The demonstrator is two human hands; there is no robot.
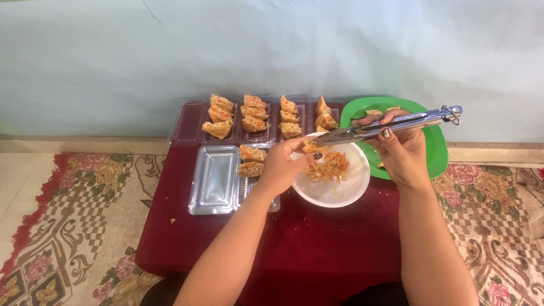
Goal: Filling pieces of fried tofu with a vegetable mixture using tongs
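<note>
My left hand (282, 167) holds a golden fried pastry (315, 148) over a white bowl (331, 192) of shredded orange and pale vegetable filling (328, 165). My right hand (403, 152) grips metal tongs (391, 125), whose tips reach left to the pastry above the bowl. Behind my right hand lies a green plate (436, 150) with a few fried pieces at its far rim.
Clear plastic trays (190, 122) along the back hold several filled pastries (254, 113). A nearer tray (214, 180) is bare on its left side, with two filled pastries (251, 161) on its right. All sit on a dark red cloth (294, 243), on a patterned carpet.
</note>
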